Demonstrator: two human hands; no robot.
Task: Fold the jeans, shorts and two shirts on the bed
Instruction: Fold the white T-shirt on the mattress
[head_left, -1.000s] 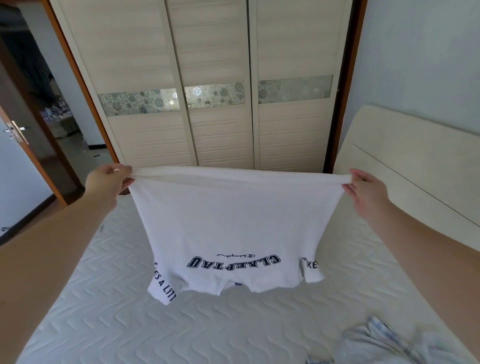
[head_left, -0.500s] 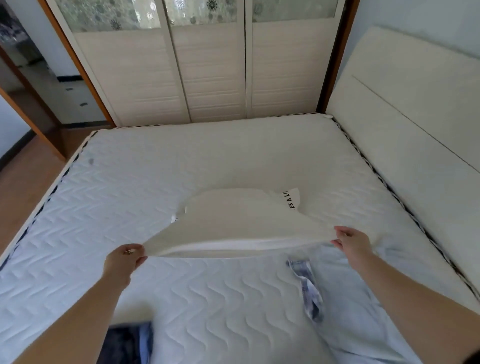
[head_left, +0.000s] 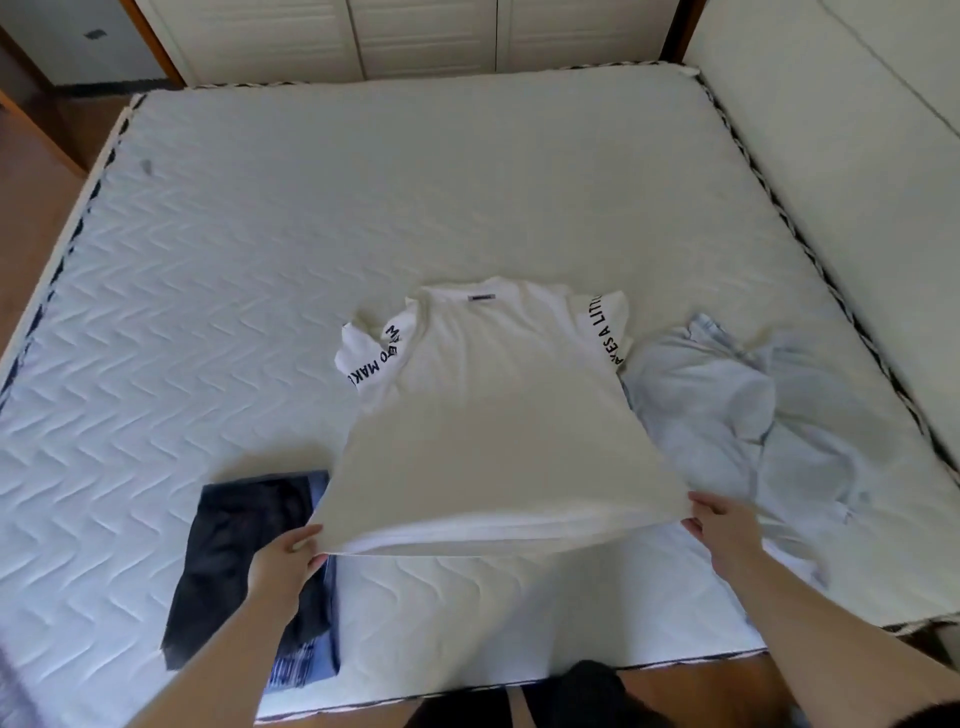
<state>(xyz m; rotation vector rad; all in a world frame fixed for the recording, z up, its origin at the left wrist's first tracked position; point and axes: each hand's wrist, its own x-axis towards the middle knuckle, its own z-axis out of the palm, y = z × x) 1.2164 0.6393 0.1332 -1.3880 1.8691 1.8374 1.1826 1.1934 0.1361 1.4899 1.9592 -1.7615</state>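
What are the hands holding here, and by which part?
Both hold the white T-shirt by its hem: left hand and right hand each at one bottom corner.

Soft, even daylight fills the room, perhaps from a window off frame. The white shirt (head_left: 493, 415) throws a faint shadow over its near half and onto the mattress (head_left: 260, 234). Wide-angle distortion bows the mattress edges. Slight motion blur softens the hem and the sleeve lettering.

The shirt (head_left: 483, 415) is white with black lettering on its sleeves. At its 3 o'clock lies a pale blue shirt (head_left: 727, 415); at 8 o'clock, dark folded clothes (head_left: 234, 551). The bed (head_left: 363, 208) is white, chevron-quilted, with black-and-white edging.
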